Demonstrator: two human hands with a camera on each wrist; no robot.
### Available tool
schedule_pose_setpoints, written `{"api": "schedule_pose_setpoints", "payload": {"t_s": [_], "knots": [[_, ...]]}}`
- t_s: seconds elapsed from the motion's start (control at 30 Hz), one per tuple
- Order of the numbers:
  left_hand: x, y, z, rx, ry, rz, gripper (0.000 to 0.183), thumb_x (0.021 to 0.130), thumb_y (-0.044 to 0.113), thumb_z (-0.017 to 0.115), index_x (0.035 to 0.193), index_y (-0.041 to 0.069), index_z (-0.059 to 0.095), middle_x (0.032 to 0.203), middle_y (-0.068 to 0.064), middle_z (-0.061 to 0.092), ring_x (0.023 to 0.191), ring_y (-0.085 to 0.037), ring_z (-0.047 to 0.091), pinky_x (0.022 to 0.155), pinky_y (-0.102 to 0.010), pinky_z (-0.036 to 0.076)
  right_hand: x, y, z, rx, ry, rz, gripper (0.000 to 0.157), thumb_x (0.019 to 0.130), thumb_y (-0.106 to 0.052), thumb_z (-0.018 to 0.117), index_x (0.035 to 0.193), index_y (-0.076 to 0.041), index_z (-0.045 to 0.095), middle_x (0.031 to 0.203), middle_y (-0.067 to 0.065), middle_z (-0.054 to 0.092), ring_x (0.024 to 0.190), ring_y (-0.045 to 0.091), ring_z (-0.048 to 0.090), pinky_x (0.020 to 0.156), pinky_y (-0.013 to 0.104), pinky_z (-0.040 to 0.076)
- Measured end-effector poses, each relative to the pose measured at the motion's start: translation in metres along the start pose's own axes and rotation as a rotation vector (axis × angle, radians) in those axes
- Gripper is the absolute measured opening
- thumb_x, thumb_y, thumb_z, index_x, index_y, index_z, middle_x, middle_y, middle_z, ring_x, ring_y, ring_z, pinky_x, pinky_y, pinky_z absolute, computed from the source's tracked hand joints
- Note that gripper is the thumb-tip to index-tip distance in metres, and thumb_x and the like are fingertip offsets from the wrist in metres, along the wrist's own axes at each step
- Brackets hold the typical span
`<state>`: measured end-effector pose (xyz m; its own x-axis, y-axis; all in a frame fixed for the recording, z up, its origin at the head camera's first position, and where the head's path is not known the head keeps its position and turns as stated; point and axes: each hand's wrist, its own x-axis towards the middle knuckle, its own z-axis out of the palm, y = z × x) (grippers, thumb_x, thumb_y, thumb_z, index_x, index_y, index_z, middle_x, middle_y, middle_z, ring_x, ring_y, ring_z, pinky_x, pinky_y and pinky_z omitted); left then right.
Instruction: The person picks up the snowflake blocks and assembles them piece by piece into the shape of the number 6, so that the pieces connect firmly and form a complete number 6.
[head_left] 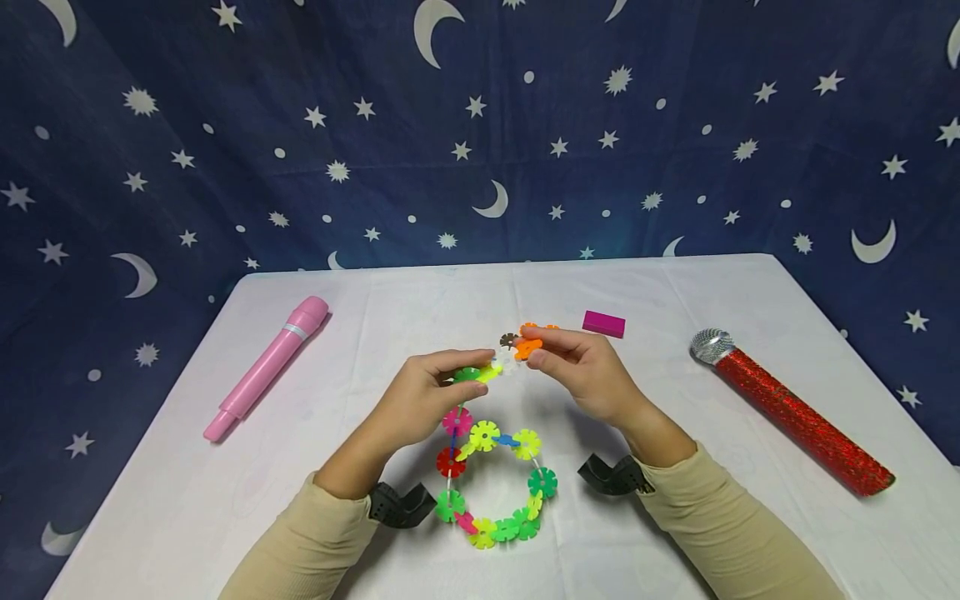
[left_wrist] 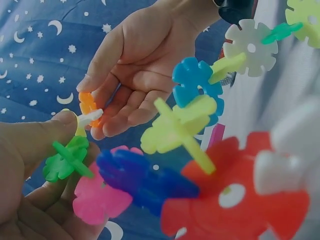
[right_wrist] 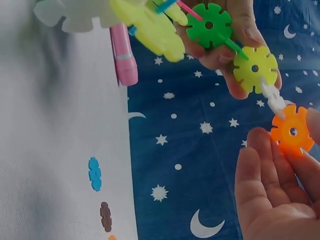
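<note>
A chain of coloured, notched plastic discs runs down from my left hand (head_left: 420, 398) and curves into a loop at the table's front middle. My left thumb and fingers pinch the chain's upper end, around a green disc (left_wrist: 65, 159) and a yellow disc (right_wrist: 255, 69). Beyond the yellow one sticks out a white disc (head_left: 506, 360). My right hand (head_left: 596, 375) pinches an orange disc (right_wrist: 292, 129) between thumb and fingers, its edge at the white disc. Lower in the chain are a pink disc (head_left: 457, 421) and a red disc (head_left: 451, 462).
Behind the hands, a brown disc (head_left: 508, 340) and a blue disc (right_wrist: 95, 174) lie loose on the white-covered table (head_left: 637, 542). A magenta block (head_left: 603, 324) is at the back. A pink tube (head_left: 262, 371) lies left, a red glittery microphone (head_left: 802, 417) right.
</note>
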<state>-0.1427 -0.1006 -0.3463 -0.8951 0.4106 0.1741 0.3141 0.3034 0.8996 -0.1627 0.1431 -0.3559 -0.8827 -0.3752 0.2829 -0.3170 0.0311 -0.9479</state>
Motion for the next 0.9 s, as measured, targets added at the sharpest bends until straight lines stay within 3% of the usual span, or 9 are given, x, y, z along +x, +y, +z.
{"api": "schedule_pose_setpoints", "payload": {"t_s": [0.1,0.3,0.5,0.67,0.77,0.9], "knots": [[0.000,-0.001,0.000,-0.020,0.003,0.003,0.039,0.089,0.004,0.074,0.128,0.003,0.068,0.126,-0.008,0.068,0.117,-0.023,0.062,0.091,-0.033,0.053,0.000,0.000,0.001,-0.014,0.004,0.002,0.037,0.093,0.009,0.063,0.128,0.016,0.058,0.131,0.028,0.059,0.103,0.012,0.068,0.088,0.028,0.054],[0.000,0.000,0.001,-0.056,-0.006,0.004,0.039,0.088,0.003,0.076,0.126,0.001,0.069,0.124,-0.009,0.068,0.116,-0.023,0.063,0.090,-0.030,0.053,0.001,0.002,0.000,0.063,-0.052,0.017,0.033,0.095,0.009,0.058,0.127,0.020,0.056,0.125,0.030,0.059,0.099,0.020,0.069,0.088,0.032,0.055],[0.001,-0.001,0.001,-0.020,0.000,-0.026,0.042,0.091,0.005,0.073,0.132,0.003,0.065,0.122,-0.009,0.069,0.115,-0.024,0.063,0.096,-0.040,0.051,0.002,0.004,-0.003,0.026,-0.065,0.017,0.039,0.096,0.006,0.059,0.132,0.016,0.054,0.129,0.029,0.059,0.100,0.016,0.068,0.087,0.031,0.055],[0.003,-0.005,-0.002,0.021,-0.015,-0.054,0.046,0.095,0.009,0.069,0.140,0.008,0.059,0.121,-0.009,0.067,0.115,-0.024,0.062,0.098,-0.047,0.049,0.003,0.007,-0.009,0.001,-0.066,0.056,0.045,0.095,0.004,0.063,0.138,0.012,0.051,0.130,0.025,0.060,0.109,0.027,0.066,0.089,0.030,0.054],[0.004,-0.008,-0.004,0.038,-0.020,-0.060,0.046,0.096,0.010,0.067,0.141,0.009,0.058,0.122,-0.009,0.067,0.113,-0.025,0.063,0.095,-0.045,0.051,0.005,0.011,-0.014,-0.066,-0.050,0.088,0.043,0.094,0.001,0.066,0.135,0.009,0.055,0.130,0.022,0.060,0.113,0.032,0.064,0.091,0.031,0.053],[0.005,-0.011,-0.006,0.030,-0.031,-0.077,0.049,0.097,0.009,0.065,0.144,0.010,0.054,0.124,-0.012,0.065,0.105,-0.023,0.067,0.084,-0.037,0.055,0.010,0.019,-0.022,-0.268,-0.017,0.121,0.042,0.093,-0.005,0.070,0.132,0.006,0.060,0.130,0.021,0.061,0.114,0.032,0.062,0.093,0.039,0.053]]}}
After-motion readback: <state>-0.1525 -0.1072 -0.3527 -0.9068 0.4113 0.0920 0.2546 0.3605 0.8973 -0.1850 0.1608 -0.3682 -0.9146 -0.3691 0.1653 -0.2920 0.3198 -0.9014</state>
